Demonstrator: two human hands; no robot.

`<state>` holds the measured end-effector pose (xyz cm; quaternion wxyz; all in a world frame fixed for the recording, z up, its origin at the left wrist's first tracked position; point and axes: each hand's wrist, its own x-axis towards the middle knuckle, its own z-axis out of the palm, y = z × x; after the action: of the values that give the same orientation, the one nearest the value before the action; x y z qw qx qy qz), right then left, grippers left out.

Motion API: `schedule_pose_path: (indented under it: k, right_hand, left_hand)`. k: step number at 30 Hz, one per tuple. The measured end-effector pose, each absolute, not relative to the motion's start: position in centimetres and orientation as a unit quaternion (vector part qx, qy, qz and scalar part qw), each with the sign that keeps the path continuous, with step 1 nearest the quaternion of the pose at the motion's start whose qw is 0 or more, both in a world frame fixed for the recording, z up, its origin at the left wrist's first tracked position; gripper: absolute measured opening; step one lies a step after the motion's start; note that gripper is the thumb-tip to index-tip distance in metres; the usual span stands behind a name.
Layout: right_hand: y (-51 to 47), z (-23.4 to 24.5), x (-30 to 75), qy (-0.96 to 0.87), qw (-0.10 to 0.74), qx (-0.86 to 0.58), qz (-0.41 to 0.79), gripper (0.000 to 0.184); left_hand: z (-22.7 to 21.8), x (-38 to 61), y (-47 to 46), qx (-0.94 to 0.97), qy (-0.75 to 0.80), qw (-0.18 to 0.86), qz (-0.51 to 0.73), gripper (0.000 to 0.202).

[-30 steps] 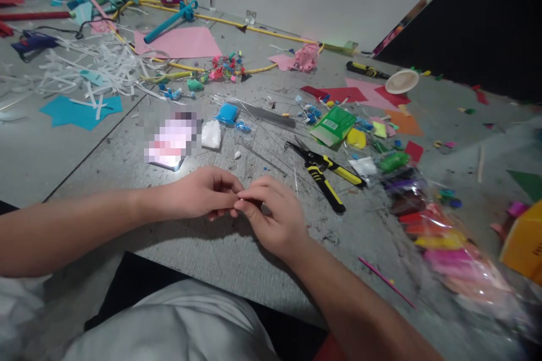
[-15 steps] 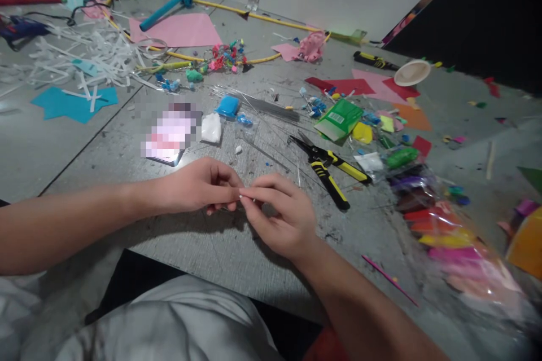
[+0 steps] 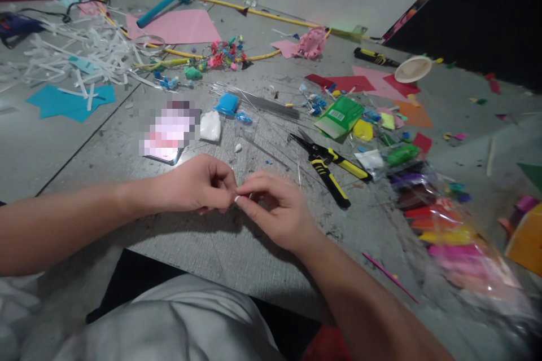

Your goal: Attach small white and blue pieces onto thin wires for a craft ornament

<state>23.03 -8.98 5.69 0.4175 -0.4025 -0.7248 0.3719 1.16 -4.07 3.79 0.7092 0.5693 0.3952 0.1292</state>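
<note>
Over the front middle of the table, my left hand (image 3: 199,183) is closed, its thumb and forefinger pressed together at the fingertips of the other hand. What it grips, if anything, is too small to make out. My right hand (image 3: 275,206) pinches a tiny white bit of modelling clay (image 3: 236,199) between thumb and forefinger. Just beyond the hands lie a small white clay lump (image 3: 238,148), a white clay block (image 3: 210,127) and a blue clay block (image 3: 227,104). Thin wires (image 3: 271,106) are spread behind them. Yellow-and-black pliers (image 3: 328,166) rest open to the right.
A phone (image 3: 169,130) lies left of the clay. Bagged coloured clay (image 3: 453,237) covers the right side, near a pink stick (image 3: 389,277). Shredded white paper (image 3: 93,59), a yellow hoop (image 3: 262,18) and a green packet (image 3: 339,117) sit farther back.
Both hands have shifted slightly left, and the fingers have changed their grip a little. More of the white bit shows at the right fingertips now.
</note>
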Motion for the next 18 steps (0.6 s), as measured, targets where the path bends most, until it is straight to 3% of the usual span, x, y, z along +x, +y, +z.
schedule_pose_path:
  k: [5, 8, 11, 18]
  right_hand:
    - [-8.4, 4.8, 23.1, -0.597, 0.399, -0.372, 0.588, 0.010]
    - [-8.4, 5.2, 23.1, -0.538, 0.394, -0.357, 0.654, 0.016]
    - [-8.7, 5.7, 23.0, -0.531, 0.414, -0.362, 0.645, 0.019]
    - [-9.5, 5.4, 23.3, -0.586, 0.404, -0.422, 0.562, 0.014]
  left_hand:
    - [4.2, 1.1, -3.9, 0.590, 0.391, 0.698, 0.110, 0.016]
    - [3.9, 1.1, -3.8, 0.591, 0.380, 0.703, 0.110, 0.012]
    - [3.1, 1.1, -3.6, 0.638, 0.383, 0.652, 0.144, 0.011]
    - [2.2, 0.6, -2.5, 0.823, 0.342, 0.404, 0.205, 0.015]
